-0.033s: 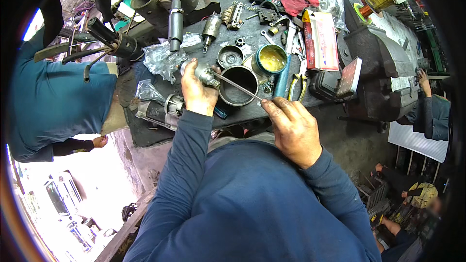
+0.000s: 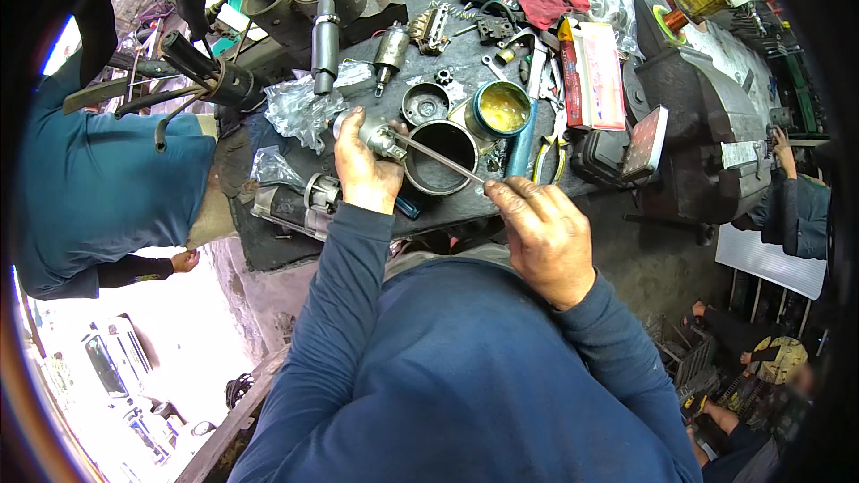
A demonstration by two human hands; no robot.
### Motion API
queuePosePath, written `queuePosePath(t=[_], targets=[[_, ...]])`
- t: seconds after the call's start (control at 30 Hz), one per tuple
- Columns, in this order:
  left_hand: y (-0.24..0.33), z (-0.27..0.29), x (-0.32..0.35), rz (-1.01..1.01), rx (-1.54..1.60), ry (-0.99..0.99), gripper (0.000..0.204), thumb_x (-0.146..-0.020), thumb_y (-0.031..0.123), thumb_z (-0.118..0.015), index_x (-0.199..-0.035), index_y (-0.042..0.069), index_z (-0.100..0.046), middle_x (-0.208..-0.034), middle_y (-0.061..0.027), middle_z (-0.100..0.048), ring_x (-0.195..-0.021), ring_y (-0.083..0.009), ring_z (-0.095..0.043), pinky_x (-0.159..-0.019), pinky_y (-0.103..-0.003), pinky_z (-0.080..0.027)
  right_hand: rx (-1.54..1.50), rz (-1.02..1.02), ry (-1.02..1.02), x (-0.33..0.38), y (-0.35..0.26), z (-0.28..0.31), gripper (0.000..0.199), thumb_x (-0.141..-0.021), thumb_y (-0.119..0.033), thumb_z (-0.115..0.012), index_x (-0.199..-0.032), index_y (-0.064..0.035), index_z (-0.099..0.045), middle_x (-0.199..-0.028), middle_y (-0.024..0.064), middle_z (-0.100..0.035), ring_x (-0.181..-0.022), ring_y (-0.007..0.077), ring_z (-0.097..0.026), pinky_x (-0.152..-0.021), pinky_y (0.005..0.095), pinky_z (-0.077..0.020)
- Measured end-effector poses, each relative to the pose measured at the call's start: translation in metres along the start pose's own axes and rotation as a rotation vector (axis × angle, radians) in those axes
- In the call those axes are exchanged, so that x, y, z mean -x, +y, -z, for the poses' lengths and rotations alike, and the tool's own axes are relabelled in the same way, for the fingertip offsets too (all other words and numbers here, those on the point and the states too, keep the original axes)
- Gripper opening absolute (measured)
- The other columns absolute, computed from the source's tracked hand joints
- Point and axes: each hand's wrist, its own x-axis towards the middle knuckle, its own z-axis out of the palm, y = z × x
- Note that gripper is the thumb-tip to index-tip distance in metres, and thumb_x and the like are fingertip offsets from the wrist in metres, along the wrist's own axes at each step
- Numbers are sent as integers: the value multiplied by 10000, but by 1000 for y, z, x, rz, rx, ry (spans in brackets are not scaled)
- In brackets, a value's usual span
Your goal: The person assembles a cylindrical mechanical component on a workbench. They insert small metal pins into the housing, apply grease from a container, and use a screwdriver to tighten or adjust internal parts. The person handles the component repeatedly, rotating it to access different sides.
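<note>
My left hand is wrapped round a silver cylindrical metal part, holding it tilted above the bench. In my right hand is a thin metal rod like a screwdriver shaft; its rear end is hidden in my fingers. The rod's far end meets the open end of the metal part. Just below the rod stands a dark hollow metal cylinder. Beside it are a shallow round metal cup and an open tub of yellow grease. A small gear lies behind the cup.
Cutters with yellow handles, a red and white box and a red cloth lie to the right. A motor armature, plastic bags and a metal housing are at the left. Another person stands at far left.
My right hand has shifted very slightly to the right, and the rod with it. My left hand and the metal part look unmoved.
</note>
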Motion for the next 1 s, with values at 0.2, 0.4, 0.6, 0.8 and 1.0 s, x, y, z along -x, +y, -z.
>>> queuePosePath(t=[0.2,0.4,0.6,0.8,1.0], targets=[[6,2,0,86,81,-15,236,-952,208,-656,-1082,91,-499,-870,-117,-585,-756,-267,-620,-754,-444,-578,-326,-155,216,-1,-5,-2,370,-738,-16,-807,-1091,-32,-698,-994,137,-683,-870,293,-695,-735,373,-566],[3,-4,0,104,85,8,316,-911,239,-703,-1079,36,-528,-894,-131,-620,-804,-279,-652,-817,-441,-598,-502,-260,380,-7,-5,-5,262,-866,41,-703,-1126,36,-665,-1070,145,-561,-819,173,-620,-656,252,-522],[3,-10,3,187,142,88,314,-928,231,-687,-1118,96,-476,-891,-125,-591,-777,-271,-633,-762,-423,-586,-526,-231,452,-22,-5,11,289,-916,-150,-739,-1116,29,-631,-995,149,-608,-845,205,-657,-681,314,-535],[4,-8,2,198,155,88,363,-921,252,-694,-1142,76,-466,-901,-133,-588,-787,-278,-634,-749,-406,-589,-344,-76,189,-29,2,28,202,-981,-133,-615,-1131,1,-627,-856,144,-674,-711,264,-664,-692,357,-529],[2,-2,1,100,98,52,376,-923,259,-692,-1141,26,-493,-939,-144,-608,-847,-297,-652,-828,-438,-603,-354,-262,57,-26,6,30,290,-885,-22,-638,-1174,-3,-618,-1040,200,-599,-896,342,-639,-791,396,-528]])
